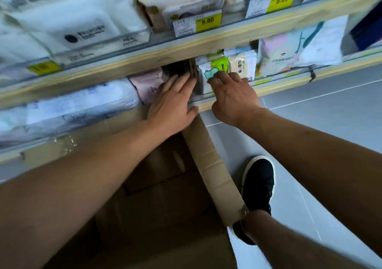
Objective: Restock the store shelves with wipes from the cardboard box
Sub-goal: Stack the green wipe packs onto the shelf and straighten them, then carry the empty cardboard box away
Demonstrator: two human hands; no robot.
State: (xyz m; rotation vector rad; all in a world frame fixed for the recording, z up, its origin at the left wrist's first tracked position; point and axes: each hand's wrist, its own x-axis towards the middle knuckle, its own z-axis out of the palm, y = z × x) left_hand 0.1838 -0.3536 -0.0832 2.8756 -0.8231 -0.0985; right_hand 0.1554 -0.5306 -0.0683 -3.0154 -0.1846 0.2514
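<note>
Seating pack: right hand [231, 97] curls its fingers on the green wipes pack [217, 70], upright at the shelf front.
Left hand [175, 101]: fingers straight, flat beside the dark gap.
Tip: push squarely back.
Cardboard box [165, 206]: open, near, below.

Green-and-white wipes pack [214, 70] upright on the wooden shelf [227, 97]; open cardboard box [208, 161] below

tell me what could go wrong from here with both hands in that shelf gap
1. The right hand presses a green-topped wipes pack at the shelf's front edge; it might tip out over the clear lip.
2. The left hand reaches flat into a dark gap; packs could jam there.
3. The open cardboard box sits by the black shoe, a possible trip hazard.
</note>
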